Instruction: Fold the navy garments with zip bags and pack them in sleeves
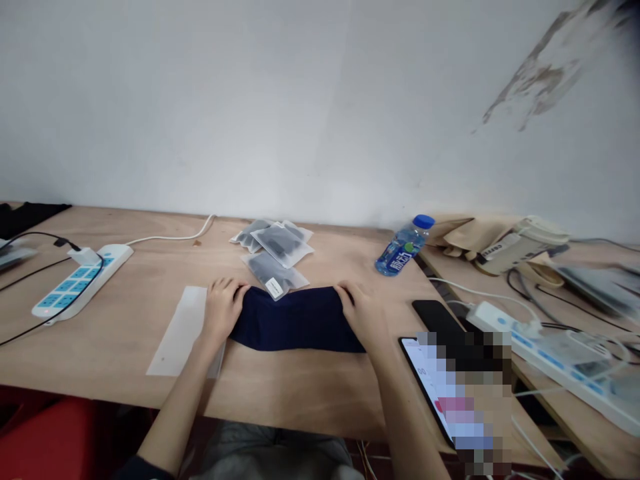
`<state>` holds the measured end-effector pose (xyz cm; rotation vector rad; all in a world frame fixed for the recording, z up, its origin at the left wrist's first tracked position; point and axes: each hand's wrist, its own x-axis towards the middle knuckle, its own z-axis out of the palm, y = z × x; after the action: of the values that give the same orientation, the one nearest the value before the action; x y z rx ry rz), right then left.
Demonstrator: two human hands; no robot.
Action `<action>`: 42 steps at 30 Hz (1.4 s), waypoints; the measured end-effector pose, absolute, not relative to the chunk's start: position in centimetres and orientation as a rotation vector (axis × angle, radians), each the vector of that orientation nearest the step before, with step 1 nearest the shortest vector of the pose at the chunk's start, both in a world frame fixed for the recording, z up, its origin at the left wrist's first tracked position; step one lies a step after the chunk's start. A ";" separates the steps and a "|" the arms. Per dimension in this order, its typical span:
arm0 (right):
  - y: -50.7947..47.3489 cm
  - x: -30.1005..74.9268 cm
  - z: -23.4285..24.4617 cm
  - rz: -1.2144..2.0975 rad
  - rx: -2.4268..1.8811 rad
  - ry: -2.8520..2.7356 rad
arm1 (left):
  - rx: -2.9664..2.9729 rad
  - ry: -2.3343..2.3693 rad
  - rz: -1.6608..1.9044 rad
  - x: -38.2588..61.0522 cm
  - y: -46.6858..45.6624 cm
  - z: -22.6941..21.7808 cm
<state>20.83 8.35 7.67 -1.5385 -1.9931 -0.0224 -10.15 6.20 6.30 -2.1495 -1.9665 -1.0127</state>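
- A plywood desk point(310, 400) runs across the view below a white wall point(300, 113), with a second desk point(575, 413) at its right corner.
- A folded navy cloth point(295, 321) lies flat near the desk's front edge, in a soft band between the hands, its ends slightly bowed and its surface dark and unmarked.
- The left hand point(223, 310) sits on the cloth's left end and the right hand point(357, 310) on its right end, both touching it, fingers curved over the fabric; whether they are gripping or only pressing, I cannot tell.
- A translucent plastic sheet point(180, 330) lies just beside the left hand.
- Clear bags of dark items point(275, 243) are piled just beyond the cloth, one with a white label.
- A white power strip point(80, 280) lies at the far left.
- A blue-capped water bottle point(404, 245) lies on its side to the right.
- A black phone point(435, 317) lies near the right hand, next to a second phone point(425, 380) with a pixelated screen.
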 end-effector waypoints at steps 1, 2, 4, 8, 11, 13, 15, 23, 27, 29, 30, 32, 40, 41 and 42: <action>7.8 20.8 8.0 0.013 -1.490 -1.946 | -2.154 -1.943 -1.110 -10.1 5.7 6.7; 7.0 20.9 8.2 0.046 -1.445 -1.901 | -2.160 -1.916 -1.218 -10.1 5.0 6.9; 4.8 21.5 8.4 0.121 -1.397 -1.837 | -2.175 -1.904 -1.410 -10.2 2.9 7.1; -0.8 23.1 8.0 0.370 -1.463 -1.715 | -2.285 -2.092 -1.503 -11.3 -2.4 6.1; -4.4 24.0 6.6 0.543 -1.562 -1.587 | -2.414 -2.289 -1.320 -12.3 -6.0 4.4; -5.6 24.2 5.2 0.617 -1.631 -1.546 | -2.430 -2.356 -1.208 -12.4 -7.3 3.4; -5.8 24.3 4.1 0.621 -1.688 -1.558 | -2.379 -2.326 -1.159 -12.1 -7.6 2.8; -2.4 22.2 6.8 0.250 -1.694 -1.816 | -2.411 -1.987 -0.944 -8.0 -2.6 2.8; -1.6 20.5 8.3 0.320 -1.618 -2.054 | -2.475 -1.938 -0.728 -7.0 -1.2 1.5; -1.9 19.9 7.7 0.409 -1.617 -2.126 | -2.472 -1.954 -0.666 -7.0 -1.3 0.6; -2.2 19.7 7.1 0.448 -1.636 -2.139 | -2.470 -1.965 -0.648 -7.1 -1.5 0.2; -3.2 19.8 5.5 0.512 -1.688 -2.137 | -2.451 -1.995 -0.631 -7.3 -1.7 -0.2; -7.6 23.5 0.7 0.541 -1.802 -2.042 | -2.412 -2.032 -0.590 -8.0 -0.8 0.3; -7.7 23.9 0.8 0.478 -1.816 -2.028 | -2.411 -2.024 -0.606 -8.0 -0.7 0.4; -7.7 24.2 1.0 0.410 -1.828 -2.014 | -2.413 -2.011 -0.631 -8.0 -0.7 0.6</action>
<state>24.18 -7.69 1.00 -1.8281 -2.0139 0.4102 -8.02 -0.68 0.55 -2.4125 -2.0115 -0.6309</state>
